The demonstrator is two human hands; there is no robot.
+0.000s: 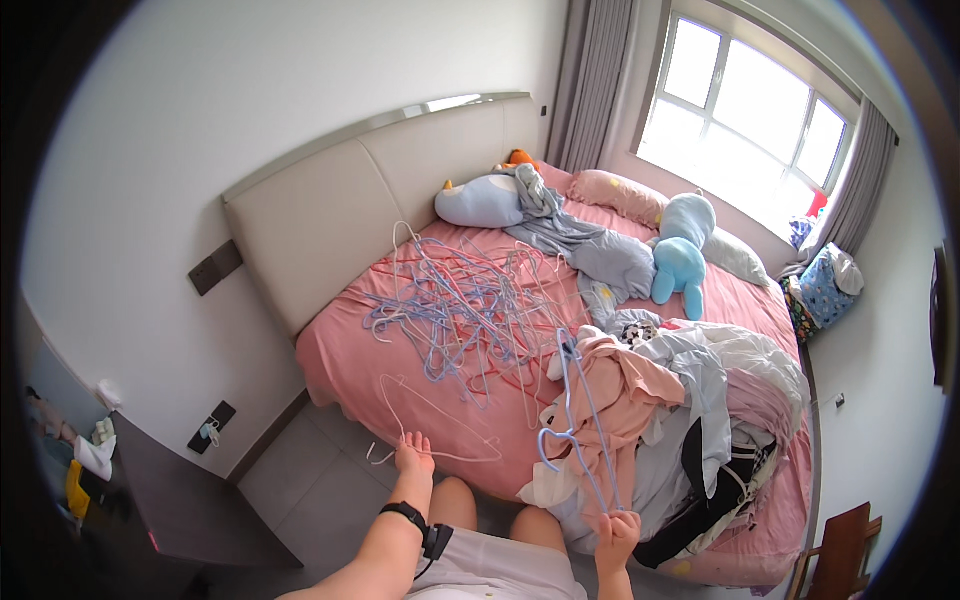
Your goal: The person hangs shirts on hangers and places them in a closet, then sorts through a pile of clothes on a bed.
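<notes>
My left hand (415, 453) is at the near edge of the bed, palm up with fingers apart, at the neck of a white hanger (442, 454); whether it grips the hanger is hard to tell. My right hand (619, 529) is closed on one end of a blue hanger (568, 420), whose hook points left. Beyond the blue hanger lies a peach garment (611, 382), part of a heap of clothes (697, 375) on the right of the bed. A tangled pile of blue, white and red hangers (465, 307) covers the middle of the pink sheet.
Behind the hangers are a penguin plush (480, 202), a grey-blue cloth (611, 259), a blue plush toy (679, 262) and a pink pillow (619, 196). The headboard (315, 217) stands at the left, a dark desk panel (202, 487) at the lower left, and a wooden piece (844, 551) at the lower right.
</notes>
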